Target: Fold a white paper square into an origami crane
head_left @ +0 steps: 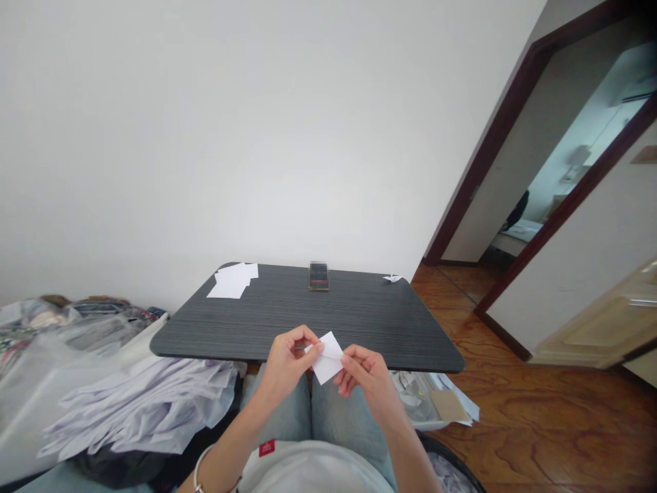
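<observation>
A small folded piece of white paper [326,363] is held between my two hands, just over the near edge of the dark table [308,329]. My left hand [291,359] pinches its left corner between thumb and fingers. On the opposite corner, my right hand [365,373] is closed in a pinch too. A crease runs across the paper from one hand to the other. Its square shape is turned so that one corner points away from me.
White paper sheets [232,279] lie at the table's far left. A phone [319,275] is at the back middle, and a small folded white paper piece [393,279] at the far right. White cloth [148,404] is piled at left; a bin of papers [431,404] stands at right.
</observation>
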Demonstrator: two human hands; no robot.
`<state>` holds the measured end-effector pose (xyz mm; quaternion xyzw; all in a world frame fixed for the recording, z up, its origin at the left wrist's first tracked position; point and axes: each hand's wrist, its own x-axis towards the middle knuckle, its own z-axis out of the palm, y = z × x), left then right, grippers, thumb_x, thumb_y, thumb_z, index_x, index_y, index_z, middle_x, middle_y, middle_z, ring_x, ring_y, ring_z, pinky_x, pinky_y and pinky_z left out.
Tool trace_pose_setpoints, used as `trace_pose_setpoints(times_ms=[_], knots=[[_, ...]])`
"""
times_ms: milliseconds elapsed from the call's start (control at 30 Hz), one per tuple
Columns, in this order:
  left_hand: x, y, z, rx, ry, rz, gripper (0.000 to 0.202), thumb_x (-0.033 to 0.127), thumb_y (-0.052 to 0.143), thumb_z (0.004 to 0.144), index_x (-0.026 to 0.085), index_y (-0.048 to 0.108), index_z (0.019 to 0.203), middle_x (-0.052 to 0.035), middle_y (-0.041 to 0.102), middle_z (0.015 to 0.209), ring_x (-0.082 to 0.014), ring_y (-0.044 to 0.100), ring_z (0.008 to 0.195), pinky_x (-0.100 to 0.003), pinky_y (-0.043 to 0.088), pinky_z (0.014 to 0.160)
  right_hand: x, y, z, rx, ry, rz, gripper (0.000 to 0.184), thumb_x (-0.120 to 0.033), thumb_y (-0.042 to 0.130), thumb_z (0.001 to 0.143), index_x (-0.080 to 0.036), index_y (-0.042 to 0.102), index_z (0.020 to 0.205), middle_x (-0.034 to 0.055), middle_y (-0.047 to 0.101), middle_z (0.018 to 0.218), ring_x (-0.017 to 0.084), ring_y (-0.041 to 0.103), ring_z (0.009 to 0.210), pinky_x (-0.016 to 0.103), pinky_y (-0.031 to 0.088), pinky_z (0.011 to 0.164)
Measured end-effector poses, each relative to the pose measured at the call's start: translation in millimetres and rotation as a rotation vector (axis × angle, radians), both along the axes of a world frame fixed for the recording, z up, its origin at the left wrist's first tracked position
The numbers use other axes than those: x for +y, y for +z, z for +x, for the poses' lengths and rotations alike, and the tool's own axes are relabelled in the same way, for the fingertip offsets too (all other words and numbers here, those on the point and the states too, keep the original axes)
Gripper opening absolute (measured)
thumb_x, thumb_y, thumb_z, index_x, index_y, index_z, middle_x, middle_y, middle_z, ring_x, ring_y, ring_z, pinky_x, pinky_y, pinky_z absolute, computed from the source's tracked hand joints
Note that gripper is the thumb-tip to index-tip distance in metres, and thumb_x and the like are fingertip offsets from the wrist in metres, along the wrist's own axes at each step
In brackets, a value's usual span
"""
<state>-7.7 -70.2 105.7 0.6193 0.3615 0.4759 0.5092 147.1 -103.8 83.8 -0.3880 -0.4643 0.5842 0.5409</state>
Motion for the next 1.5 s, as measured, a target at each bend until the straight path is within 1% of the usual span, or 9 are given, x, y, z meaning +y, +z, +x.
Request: trace_pose_setpoints(times_ms=[200, 333, 533, 633, 833, 1000, 1133, 1333, 1500], knots=[[0, 0.5, -2, -0.042, 0.024, 0.026, 0.019, 0.027, 0.06, 0.07, 0.012, 0.052, 0.062, 0.0023, 0.049, 0.058, -0.008, 0.043, 0.052, -0.018, 0.033, 0.047, -2, 1.7, 2, -0.044, 0.05, 0.062, 0.019, -0.03, 0.065, 0.069, -0.013, 0.06, 0.073, 0.0024, 0.065, 0.061, 0.008, 0.057, 0.046, 0.017, 0.046, 0.044], [-1, -0.3, -2, -0.071, 0.025, 0.054, 0.018, 0.027, 0.06, 0.07, 0.012, 0.052, 0.063, 0.0016, 0.049, 0.06, -0.0086, 0.043, 0.054, -0.019, 0.034, 0.049, -5, 6.0, 1, -0.035, 0.007, 0.102, 0.02, -0.033, 0.061, 0.073, -0.013, 0.06, 0.068, 0.0022, 0.063, 0.061, 0.009, 0.056, 0.048, 0.018, 0.047, 0.045], [-1, 0.8, -1, -0.055, 0.017, 0.06, 0.018, 0.027, 0.059, 0.072, 0.013, 0.051, 0.062, 0.0007, 0.05, 0.061, -0.0094, 0.044, 0.055, -0.019, 0.035, 0.051, -9, 8.2, -3, -0.05, -0.082, 0.121, 0.023, -0.036, 0.058, 0.075, -0.014, 0.057, 0.066, 0.0006, 0.061, 0.058, 0.009, 0.056, 0.047, 0.018, 0.046, 0.045], [-2, 1.2, -2, -0.034, 0.027, 0.07, 0.019, 0.027, 0.058, 0.072, 0.013, 0.052, 0.062, 0.0007, 0.05, 0.06, -0.0096, 0.044, 0.055, -0.019, 0.035, 0.051, -10, 8.9, -4, -0.07, -0.098, 0.118, 0.024, -0.037, 0.057, 0.075, -0.015, 0.057, 0.066, 0.0009, 0.061, 0.059, 0.009, 0.056, 0.047, 0.019, 0.046, 0.045], [-3, 0.4, -3, -0.013, 0.032, 0.093, 0.019, 0.029, 0.058, 0.073, 0.013, 0.052, 0.063, 0.0005, 0.051, 0.061, -0.0101, 0.045, 0.056, -0.02, 0.036, 0.052, -9, 10.8, -3, -0.061, -0.077, 0.109, 0.028, -0.04, 0.056, 0.075, -0.014, 0.058, 0.065, 0.0019, 0.061, 0.06, 0.01, 0.056, 0.047, 0.02, 0.046, 0.044], [-3, 0.9, -2, 0.018, 0.037, 0.108, 0.019, 0.029, 0.058, 0.072, 0.013, 0.053, 0.062, 0.0003, 0.051, 0.06, -0.0102, 0.045, 0.056, -0.02, 0.035, 0.052, -8, 8.6, -3, -0.062, -0.078, 0.068, 0.029, -0.04, 0.057, 0.074, -0.014, 0.055, 0.062, 0.001, 0.061, 0.054, 0.009, 0.055, 0.043, 0.018, 0.045, 0.042], [-2, -0.2, -2, 0.02, 0.023, 0.088, 0.02, 0.029, 0.058, 0.072, 0.013, 0.053, 0.063, 0.0004, 0.051, 0.06, -0.0099, 0.044, 0.056, -0.02, 0.035, 0.052, -7, 6.8, -1, -0.074, -0.056, 0.052, 0.029, -0.04, 0.059, 0.073, -0.014, 0.056, 0.062, 0.0015, 0.062, 0.054, 0.009, 0.056, 0.043, 0.019, 0.046, 0.043], [0, -2.0, -2, 0.017, 0.02, 0.048, 0.021, 0.031, 0.059, 0.071, 0.013, 0.053, 0.062, 0.0014, 0.05, 0.057, -0.0092, 0.044, 0.053, -0.019, 0.034, 0.05, -7, 7.2, 1, -0.09, -0.064, 0.06, 0.028, -0.039, 0.06, 0.072, -0.014, 0.056, 0.061, 0.0016, 0.062, 0.054, 0.009, 0.055, 0.043, 0.019, 0.046, 0.043], [3, -4.0, -4, 0.018, 0.032, 0.049, 0.02, 0.029, 0.059, 0.071, 0.012, 0.052, 0.063, 0.0014, 0.049, 0.057, -0.0086, 0.043, 0.052, -0.019, 0.033, 0.049, -6, 10.3, 2, -0.091, -0.025, 0.055, 0.028, -0.04, 0.058, 0.074, -0.013, 0.059, 0.065, 0.0033, 0.064, 0.059, 0.01, 0.058, 0.048, 0.019, 0.048, 0.047]])
